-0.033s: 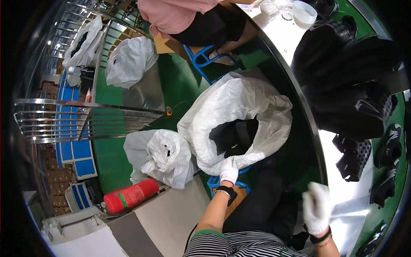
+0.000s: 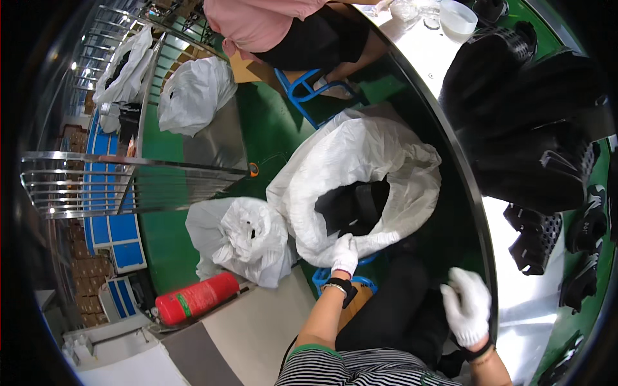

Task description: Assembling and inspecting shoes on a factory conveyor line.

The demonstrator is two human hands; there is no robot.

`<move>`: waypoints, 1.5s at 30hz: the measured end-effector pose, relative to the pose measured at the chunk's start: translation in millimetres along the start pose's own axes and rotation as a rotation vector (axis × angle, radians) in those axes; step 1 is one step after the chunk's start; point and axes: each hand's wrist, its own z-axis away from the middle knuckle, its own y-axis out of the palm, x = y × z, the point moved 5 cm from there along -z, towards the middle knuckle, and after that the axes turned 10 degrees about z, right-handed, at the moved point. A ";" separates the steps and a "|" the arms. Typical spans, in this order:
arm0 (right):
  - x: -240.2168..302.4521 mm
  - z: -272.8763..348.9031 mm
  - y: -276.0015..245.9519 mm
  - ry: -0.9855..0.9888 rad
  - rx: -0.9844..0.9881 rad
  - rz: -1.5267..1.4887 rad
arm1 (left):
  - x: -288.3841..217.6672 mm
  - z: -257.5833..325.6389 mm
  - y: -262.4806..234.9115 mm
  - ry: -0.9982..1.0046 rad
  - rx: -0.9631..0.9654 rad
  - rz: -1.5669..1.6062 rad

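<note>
My left hand (image 2: pixel 344 256), in a white glove, pinches the near rim of a big white plastic bag (image 2: pixel 322 161) that stands wide-mouthed before me. Flat black pieces (image 2: pixel 351 202) lie inside; their kind I cannot make out. My right hand (image 2: pixel 468 307), also gloved in white, is raised beside the edge of the metal worktable (image 2: pixel 515 321), its thumb apart from the fingers and nothing in it. Nearest to it on the tabletop is a black shoe part with a perforated side (image 2: pixel 533 239). A large heap of black shoe parts (image 2: pixel 515 122) rises beyond that.
A second white bag (image 2: pixel 248 241) and a red fire extinguisher (image 2: pixel 196 298) are at my left. Black shoes (image 2: pixel 589 219) line the green strip at far right. Ahead, a person in a pink top (image 2: pixel 264 26) sits on a blue-framed stool (image 2: pixel 299 96). A metal rack (image 2: pixel 129 183) stands left.
My right hand has moved slightly left and turned, its fingers now showing more sharply. The left hand stays at the bag's rim, and the black pieces inside look slightly shifted.
</note>
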 end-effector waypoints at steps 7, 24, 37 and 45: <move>-66.8 -54.1 185.3 0.038 0.028 -0.035 | -20.3 -128.6 48.6 -0.113 0.172 0.045; -63.7 19.9 195.9 0.611 -0.040 -0.286 | 86.3 -153.4 28.8 -0.328 0.441 1.136; 45.4 72.0 141.5 0.463 -0.188 -1.330 | -223.6 45.0 -43.9 -0.421 1.661 2.029; 6.8 225.7 48.2 0.456 -0.610 -1.665 | -288.0 192.7 -28.5 0.467 1.210 1.179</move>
